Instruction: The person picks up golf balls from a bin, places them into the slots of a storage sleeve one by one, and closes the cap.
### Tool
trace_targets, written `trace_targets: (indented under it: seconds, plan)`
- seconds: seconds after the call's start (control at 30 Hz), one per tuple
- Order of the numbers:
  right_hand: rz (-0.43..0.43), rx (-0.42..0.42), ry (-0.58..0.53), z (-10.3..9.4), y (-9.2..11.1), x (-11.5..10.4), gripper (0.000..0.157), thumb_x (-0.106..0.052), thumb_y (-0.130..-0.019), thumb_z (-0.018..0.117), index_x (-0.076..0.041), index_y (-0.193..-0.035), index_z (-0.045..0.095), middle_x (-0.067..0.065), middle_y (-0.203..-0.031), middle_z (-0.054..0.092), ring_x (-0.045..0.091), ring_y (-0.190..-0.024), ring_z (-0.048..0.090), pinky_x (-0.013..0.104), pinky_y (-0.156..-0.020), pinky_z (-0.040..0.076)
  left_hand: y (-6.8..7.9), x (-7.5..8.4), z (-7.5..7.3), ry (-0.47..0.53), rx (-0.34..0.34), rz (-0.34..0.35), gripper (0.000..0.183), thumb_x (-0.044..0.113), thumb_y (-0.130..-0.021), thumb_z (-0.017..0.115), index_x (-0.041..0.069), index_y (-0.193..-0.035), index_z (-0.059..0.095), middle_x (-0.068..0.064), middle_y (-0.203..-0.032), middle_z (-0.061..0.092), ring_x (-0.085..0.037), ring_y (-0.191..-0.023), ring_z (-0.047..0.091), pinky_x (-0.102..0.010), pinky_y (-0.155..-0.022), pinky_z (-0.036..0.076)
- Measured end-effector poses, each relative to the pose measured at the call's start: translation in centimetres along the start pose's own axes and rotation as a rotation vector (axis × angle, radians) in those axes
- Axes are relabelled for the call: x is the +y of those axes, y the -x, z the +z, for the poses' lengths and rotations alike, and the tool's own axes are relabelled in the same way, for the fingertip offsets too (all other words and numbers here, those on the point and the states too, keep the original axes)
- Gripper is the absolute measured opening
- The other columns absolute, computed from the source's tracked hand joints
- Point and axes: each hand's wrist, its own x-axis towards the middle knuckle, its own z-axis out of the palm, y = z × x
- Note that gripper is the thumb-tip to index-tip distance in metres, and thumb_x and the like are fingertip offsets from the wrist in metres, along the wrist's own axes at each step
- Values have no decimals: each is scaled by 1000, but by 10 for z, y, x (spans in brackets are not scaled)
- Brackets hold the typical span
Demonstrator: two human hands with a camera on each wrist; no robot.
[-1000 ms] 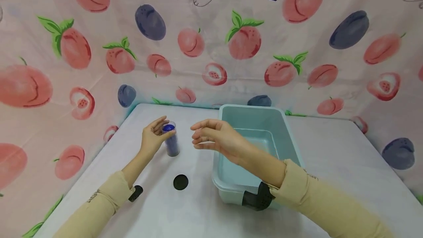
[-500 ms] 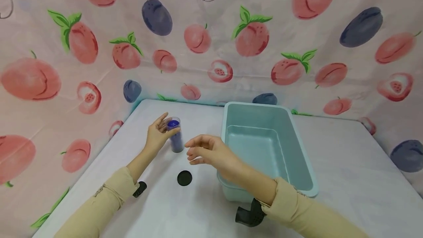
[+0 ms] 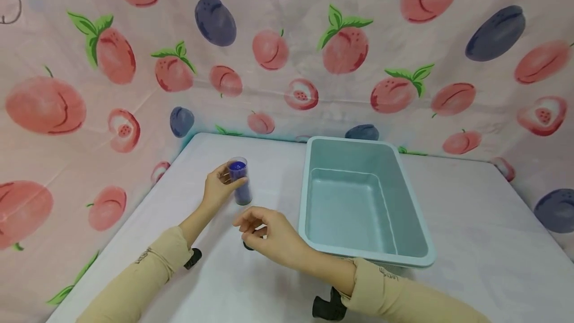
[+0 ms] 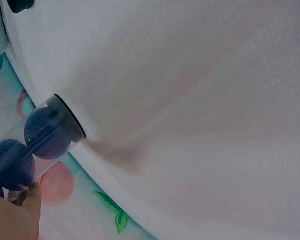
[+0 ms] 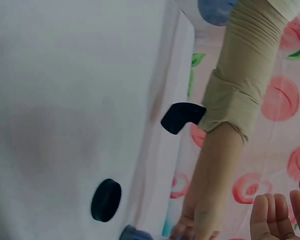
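Note:
My left hand (image 3: pixel 217 188) grips a clear tube (image 3: pixel 242 188) around its upper part, thumb in front. Blue balls (image 4: pixel 47 132) are stacked inside the tube, which has a dark rim at its bottom; its top is uncovered. In the head view my right hand (image 3: pixel 275 238) hovers over a round black lid (image 3: pixel 248 246) and mostly hides it. Seen from the right wrist, the lid (image 5: pixel 106 201) lies on the white table, apart from my right hand's loosely bent fingers (image 5: pixel 260 215).
A pale teal bin (image 3: pixel 365 258) stands right of the tube, with nothing visible inside. Black elbow-shaped pieces (image 3: pixel 329 307) show at both cuffs. A fruit-print cloth (image 3: pixel 278 14) hangs behind the white table (image 3: pixel 471 223).
My right hand has come down and nearer, from beside the tube to over the lid. The left hand keeps its grip on the tube. The head view has shifted slightly.

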Motion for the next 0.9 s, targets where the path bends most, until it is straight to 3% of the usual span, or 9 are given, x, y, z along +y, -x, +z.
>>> trace_targets:
  seconds: [0.07, 0.17, 0.3, 0.4, 0.53, 0.73, 0.9]
  plan:
    - [3, 0, 6, 3, 1, 5, 18, 2, -86, 58, -1, -102, 64, 13, -91, 61, 3, -81, 54, 15, -72, 51, 2, 0, 1, -5, -3, 12, 53, 19, -77, 78, -4, -120, 58, -23, -113, 65, -32, -101, 66, -36, -88, 54]
    - [-6, 13, 24, 6, 2, 12, 16, 1, -85, 61, -1, -101, 64, 10, -90, 61, 5, -81, 55, 16, -73, 51, 2, 0, 1, -38, -40, -26, 51, 12, -81, 74, -3, -126, 54, -25, -120, 61, -36, -106, 63, -39, -91, 53]
    - [-47, 20, 88, 12, 3, 22, 18, 0, -85, 64, -1, -103, 62, 9, -93, 61, 18, -84, 58, 16, -74, 51, 0, 0, 0, -92, -77, -58, 53, 9, -83, 71, -4, -129, 50, -26, -124, 58, -38, -110, 61, -41, -93, 51]
    - [-68, 12, 152, 18, 4, 30, 23, -1, -85, 66, 0, -107, 61, 10, -95, 60, 26, -88, 57, 19, -76, 52, -2, 1, -1, -127, -95, -59, 58, 11, -82, 73, -3, -133, 47, -27, -127, 56, -39, -114, 58, -44, -97, 48]
    - [-45, 5, 244, 23, 5, 40, 30, -5, -84, 68, -1, -113, 59, 10, -101, 60, 25, -92, 58, 23, -80, 52, -4, 2, 0, -164, -107, -63, 67, 18, -79, 76, 2, -137, 46, -24, -129, 56, -40, -117, 56, -46, -98, 47]
    - [4, 20, 361, 26, 3, 51, 43, -16, -84, 72, -4, -122, 56, 9, -120, 58, 23, -112, 58, 27, -94, 49, -5, 2, 2, -241, -72, -40, 54, 22, -79, 77, -1, -124, 56, -22, -116, 65, -35, -101, 65, -44, -87, 53]
    - [14, 55, 430, 28, 1, 59, 53, -23, -81, 75, -5, -126, 52, 6, -127, 54, 19, -120, 53, 31, -100, 46, -5, -1, 1, -290, -53, 9, 44, 20, -79, 77, -2, -113, 59, -21, -103, 69, -28, -87, 67, -34, -75, 54]
